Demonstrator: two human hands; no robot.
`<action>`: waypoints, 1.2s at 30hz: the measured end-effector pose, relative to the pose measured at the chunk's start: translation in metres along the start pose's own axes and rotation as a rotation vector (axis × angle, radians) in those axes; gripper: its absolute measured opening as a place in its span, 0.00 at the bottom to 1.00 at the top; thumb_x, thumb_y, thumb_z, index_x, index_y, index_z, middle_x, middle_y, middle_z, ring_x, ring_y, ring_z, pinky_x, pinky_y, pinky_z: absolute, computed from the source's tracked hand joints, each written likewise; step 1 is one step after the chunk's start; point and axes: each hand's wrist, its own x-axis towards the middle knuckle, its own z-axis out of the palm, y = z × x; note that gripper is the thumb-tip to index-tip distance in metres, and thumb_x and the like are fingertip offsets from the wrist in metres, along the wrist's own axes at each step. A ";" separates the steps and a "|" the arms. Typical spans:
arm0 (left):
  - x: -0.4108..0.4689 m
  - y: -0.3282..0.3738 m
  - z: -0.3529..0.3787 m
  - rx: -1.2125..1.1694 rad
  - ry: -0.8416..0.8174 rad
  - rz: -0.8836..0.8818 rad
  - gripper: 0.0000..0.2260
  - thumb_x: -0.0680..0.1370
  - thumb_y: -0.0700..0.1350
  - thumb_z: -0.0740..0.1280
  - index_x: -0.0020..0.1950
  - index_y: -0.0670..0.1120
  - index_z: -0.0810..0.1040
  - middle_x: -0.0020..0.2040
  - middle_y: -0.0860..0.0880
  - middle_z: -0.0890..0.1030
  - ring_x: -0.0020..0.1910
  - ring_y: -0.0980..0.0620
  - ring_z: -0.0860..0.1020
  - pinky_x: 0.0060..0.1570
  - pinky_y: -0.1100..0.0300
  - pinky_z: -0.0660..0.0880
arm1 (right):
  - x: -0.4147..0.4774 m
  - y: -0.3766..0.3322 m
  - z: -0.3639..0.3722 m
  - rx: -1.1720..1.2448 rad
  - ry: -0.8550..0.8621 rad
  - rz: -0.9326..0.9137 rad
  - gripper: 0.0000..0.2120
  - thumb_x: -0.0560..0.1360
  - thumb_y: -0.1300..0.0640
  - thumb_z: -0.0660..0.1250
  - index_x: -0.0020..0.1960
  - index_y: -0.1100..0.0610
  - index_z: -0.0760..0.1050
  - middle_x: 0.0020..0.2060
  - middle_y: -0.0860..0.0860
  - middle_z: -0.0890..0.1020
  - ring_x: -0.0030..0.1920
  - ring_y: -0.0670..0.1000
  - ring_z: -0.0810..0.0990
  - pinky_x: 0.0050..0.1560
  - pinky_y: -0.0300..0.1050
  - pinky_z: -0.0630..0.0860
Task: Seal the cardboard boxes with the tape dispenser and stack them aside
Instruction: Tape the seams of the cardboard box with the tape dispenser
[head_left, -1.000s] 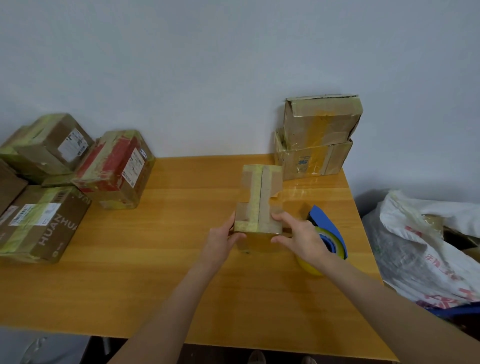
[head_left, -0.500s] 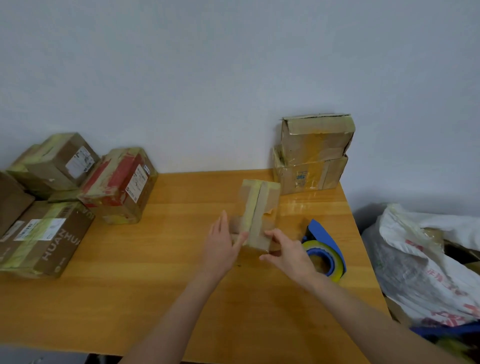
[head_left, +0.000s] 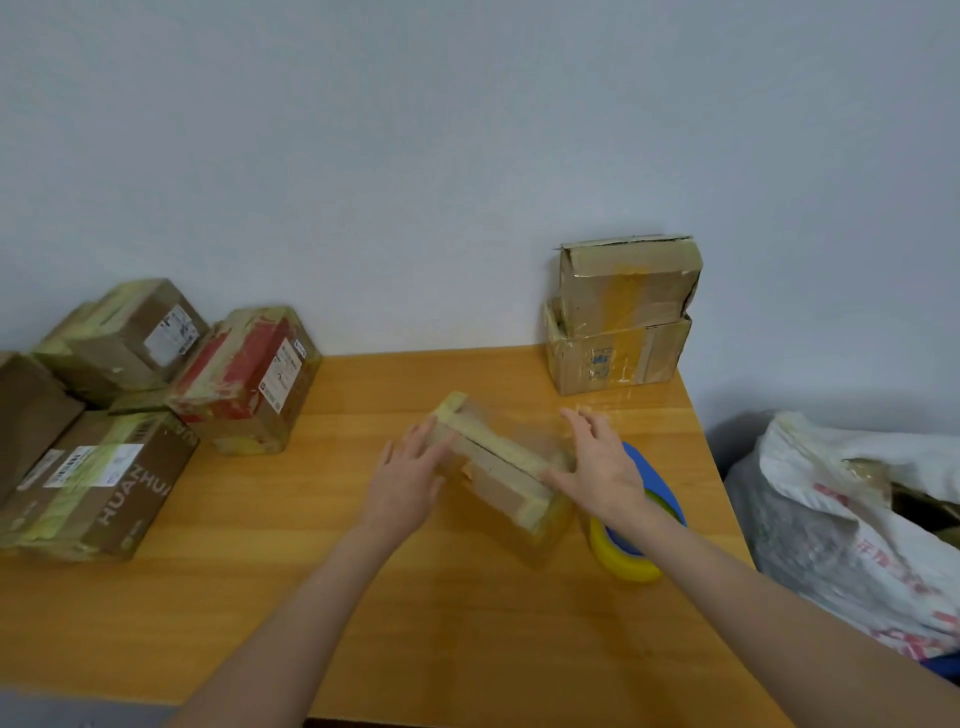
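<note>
A small cardboard box (head_left: 501, 470) with yellowish tape along its top seam lies skewed on the wooden table (head_left: 260, 597), blurred by motion. My left hand (head_left: 408, 475) touches its left end with straight fingers. My right hand (head_left: 602, 467) presses its right side, fingers spread and straight. Just right of the box, partly behind my right wrist, sits the blue tape dispenser (head_left: 647, 512) with a yellow roll. Two sealed boxes (head_left: 621, 312) are stacked at the table's back right corner.
Several taped boxes crowd the left side of the table, among them a red-marked one (head_left: 244, 379) and a brown one printed HUANHUAN (head_left: 98, 486). A white plastic sack (head_left: 852, 525) sits off the table's right edge. A pale wall rises behind.
The small box has turned from pointing straight away to lying diagonally, its near end swung right. Both hands opened from gripping its near end to flat contact on its sides.
</note>
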 end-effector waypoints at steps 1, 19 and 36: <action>-0.002 0.009 0.001 -0.152 0.056 -0.159 0.31 0.80 0.44 0.64 0.79 0.51 0.53 0.79 0.47 0.50 0.77 0.45 0.53 0.74 0.46 0.55 | 0.002 -0.002 0.003 0.008 -0.074 0.019 0.41 0.74 0.41 0.69 0.79 0.48 0.50 0.76 0.51 0.58 0.73 0.55 0.62 0.66 0.52 0.70; -0.016 0.086 0.037 -0.209 -0.061 0.017 0.36 0.70 0.74 0.42 0.76 0.63 0.48 0.77 0.55 0.39 0.76 0.50 0.36 0.73 0.51 0.46 | -0.030 0.084 -0.006 -0.012 0.014 0.320 0.26 0.78 0.41 0.63 0.70 0.54 0.68 0.61 0.54 0.76 0.57 0.55 0.77 0.50 0.49 0.76; -0.012 0.088 0.040 -0.372 -0.074 0.017 0.29 0.77 0.54 0.66 0.76 0.55 0.60 0.75 0.57 0.46 0.74 0.53 0.37 0.74 0.52 0.53 | -0.004 0.117 0.005 0.464 -0.262 0.627 0.14 0.69 0.56 0.74 0.47 0.60 0.71 0.39 0.54 0.77 0.38 0.52 0.78 0.35 0.46 0.70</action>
